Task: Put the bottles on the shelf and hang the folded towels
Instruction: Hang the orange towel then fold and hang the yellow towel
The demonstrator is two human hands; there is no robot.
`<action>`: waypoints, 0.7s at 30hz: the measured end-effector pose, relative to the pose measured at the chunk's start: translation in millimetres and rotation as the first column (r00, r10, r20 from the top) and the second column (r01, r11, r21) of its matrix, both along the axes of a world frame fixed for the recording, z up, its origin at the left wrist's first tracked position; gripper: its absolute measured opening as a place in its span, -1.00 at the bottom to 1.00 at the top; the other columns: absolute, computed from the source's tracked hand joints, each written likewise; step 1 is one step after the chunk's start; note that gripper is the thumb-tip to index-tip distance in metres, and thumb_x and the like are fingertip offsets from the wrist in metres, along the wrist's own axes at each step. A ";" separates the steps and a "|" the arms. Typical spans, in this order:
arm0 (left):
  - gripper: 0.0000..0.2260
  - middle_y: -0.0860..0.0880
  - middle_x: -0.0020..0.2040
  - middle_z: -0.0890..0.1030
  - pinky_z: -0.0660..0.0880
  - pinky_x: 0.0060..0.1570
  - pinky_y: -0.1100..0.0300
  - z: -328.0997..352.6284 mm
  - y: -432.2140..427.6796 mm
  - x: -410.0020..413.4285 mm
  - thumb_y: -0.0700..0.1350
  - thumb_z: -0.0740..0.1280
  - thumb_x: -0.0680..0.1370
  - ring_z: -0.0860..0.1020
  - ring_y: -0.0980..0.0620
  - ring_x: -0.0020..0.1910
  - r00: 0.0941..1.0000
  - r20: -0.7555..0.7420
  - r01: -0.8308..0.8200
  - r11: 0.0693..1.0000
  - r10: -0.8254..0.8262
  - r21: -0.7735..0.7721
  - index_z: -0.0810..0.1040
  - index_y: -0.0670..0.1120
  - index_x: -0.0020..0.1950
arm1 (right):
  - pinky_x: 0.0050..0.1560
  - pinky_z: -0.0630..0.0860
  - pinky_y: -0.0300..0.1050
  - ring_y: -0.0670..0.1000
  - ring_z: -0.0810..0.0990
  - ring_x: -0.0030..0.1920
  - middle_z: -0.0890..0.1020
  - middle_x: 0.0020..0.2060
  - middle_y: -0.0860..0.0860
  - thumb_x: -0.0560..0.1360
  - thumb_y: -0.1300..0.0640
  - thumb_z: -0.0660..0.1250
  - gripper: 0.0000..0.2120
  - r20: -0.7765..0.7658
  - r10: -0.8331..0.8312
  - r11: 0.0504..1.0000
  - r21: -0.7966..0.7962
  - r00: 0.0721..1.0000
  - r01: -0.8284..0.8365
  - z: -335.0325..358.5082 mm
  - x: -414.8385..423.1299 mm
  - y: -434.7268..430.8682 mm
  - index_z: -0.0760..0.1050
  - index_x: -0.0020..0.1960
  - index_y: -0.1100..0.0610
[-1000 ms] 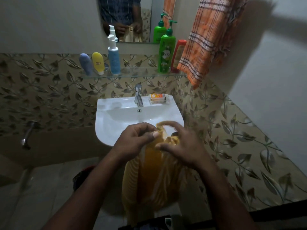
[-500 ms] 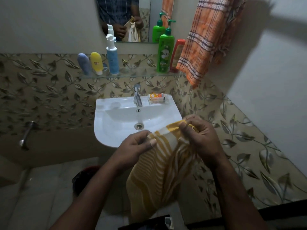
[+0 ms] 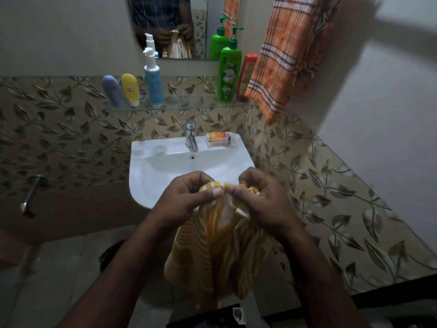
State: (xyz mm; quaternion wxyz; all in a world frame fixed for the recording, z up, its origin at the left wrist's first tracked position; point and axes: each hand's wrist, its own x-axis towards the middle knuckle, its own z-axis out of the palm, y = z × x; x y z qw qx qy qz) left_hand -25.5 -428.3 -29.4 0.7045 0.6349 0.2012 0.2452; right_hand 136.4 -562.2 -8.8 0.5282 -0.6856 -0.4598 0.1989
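A yellow-and-white striped towel (image 3: 220, 247) hangs from both my hands in front of the sink. My left hand (image 3: 186, 197) and my right hand (image 3: 262, 200) pinch its top edge close together, fingertips nearly touching. On the glass shelf (image 3: 189, 104) stand a grey-blue tube (image 3: 112, 91), a yellow tube (image 3: 130, 88), a blue pump bottle (image 3: 152, 79), a green pump bottle (image 3: 229, 69) and a red bottle (image 3: 247, 76). An orange checked towel (image 3: 283, 53) hangs at the upper right, over the shelf's right end.
The white sink (image 3: 151, 176) with a steel tap (image 3: 191, 136) is just beyond my hands. A small orange packet (image 3: 218, 136) lies on its back rim. A mirror (image 3: 170, 24) hangs above the shelf. A wall tap (image 3: 30, 195) sticks out at the left.
My hands had spread the towel's top edge apart half a second ago; now they have come back together, bunching the edge between them.
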 end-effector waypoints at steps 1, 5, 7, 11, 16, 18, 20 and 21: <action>-0.94 -0.11 -0.12 0.69 0.59 -0.04 0.04 -1.4 -0.7 -0.5 -0.07 0.53 0.46 0.65 -0.06 -0.11 1.000 -0.018 0.024 1.000 -0.024 0.001 0.70 -0.02 -0.14 | -0.21 0.54 0.06 -0.03 0.56 -0.26 0.61 -0.29 0.00 0.49 -0.01 0.55 -0.76 -0.011 -0.012 1.000 0.022 1.000 0.012 2.9 3.1 -1.2 0.54 -0.17 0.08; -0.94 -0.12 -0.06 0.71 0.60 -0.03 0.09 -1.0 -7.0 0.0 -0.07 0.54 0.50 0.68 -0.06 -0.05 1.000 0.022 -0.021 1.000 0.021 0.011 0.73 -0.03 -0.07 | -0.09 0.62 0.10 0.01 0.67 -0.14 0.71 -0.13 -0.09 0.44 -0.01 0.60 -0.76 -0.006 0.077 0.995 -0.060 0.997 -0.077 6.3 13.4 -3.7 0.58 -0.10 0.06; -0.95 -0.14 -0.03 0.73 0.62 -0.02 0.09 3.0 -6.6 2.0 -0.09 0.53 0.51 0.69 -0.08 -0.03 0.999 0.043 -0.032 0.999 0.031 0.036 0.75 -0.03 -0.05 | -0.16 0.64 0.17 0.13 0.67 -0.15 0.70 -0.15 0.02 0.34 -0.18 0.60 -0.61 0.073 0.105 0.975 -0.203 0.992 -0.088 3.6 8.2 -1.6 0.50 -0.09 -0.01; -0.92 -0.15 -0.06 0.73 0.62 -0.04 0.13 4.3 -1.0 0.6 -0.13 0.51 0.54 0.69 -0.08 -0.08 1.000 -0.016 -0.017 0.993 0.019 0.115 0.74 -0.13 -0.03 | -0.12 0.64 0.09 -0.02 0.69 -0.16 0.71 -0.18 -0.05 0.44 -0.20 0.50 -0.74 0.130 0.113 0.978 -0.187 0.985 -0.088 -3.8 -1.0 2.6 0.62 0.00 -0.06; -0.81 -0.07 -0.15 0.65 0.51 -0.04 0.11 -13.4 0.5 -6.1 0.01 0.53 0.49 0.61 0.00 -0.13 0.997 -0.075 0.031 0.999 -0.029 0.022 0.69 -0.10 -0.07 | -0.08 0.62 -0.14 -0.13 0.70 -0.14 0.75 -0.18 -0.13 0.55 0.09 0.51 -0.96 0.103 -0.201 0.979 0.059 0.974 0.196 5.8 26.6 -6.8 0.73 -0.03 0.03; -0.84 -0.03 -0.14 0.65 0.50 -0.01 0.09 -16.3 -0.8 -7.2 -0.01 0.50 0.55 0.61 0.02 -0.11 0.997 -0.067 0.047 0.999 -0.047 0.008 0.68 -0.10 -0.05 | -0.08 0.61 -0.19 -0.13 0.70 -0.14 0.75 -0.17 -0.13 0.56 0.13 0.50 -0.96 0.001 -0.310 0.945 0.112 0.951 0.308 9.3 35.1 -10.8 0.73 -0.04 0.01; -0.91 0.04 -0.14 0.66 0.51 -0.02 0.12 -14.0 -0.6 -6.6 -0.03 0.46 0.59 0.63 0.07 -0.10 0.997 -0.074 0.034 0.999 -0.031 0.036 0.69 -0.02 -0.06 | -0.13 0.59 -0.20 -0.13 0.68 -0.19 0.75 -0.19 -0.08 0.58 0.14 0.48 -0.93 -0.043 -0.284 0.956 0.065 0.958 0.287 10.4 42.4 -13.9 0.71 -0.08 0.04; -0.93 0.06 -0.13 0.67 0.51 -0.02 0.12 -12.0 0.6 -6.0 -0.04 0.45 0.60 0.64 0.09 -0.09 0.997 -0.071 0.005 0.998 0.000 0.066 0.69 0.02 -0.07 | -0.15 0.58 -0.17 -0.12 0.66 -0.22 0.74 -0.21 -0.03 0.58 0.14 0.47 -0.91 -0.028 -0.198 0.980 -0.002 0.980 0.198 11.1 43.8 -15.6 0.70 -0.10 0.08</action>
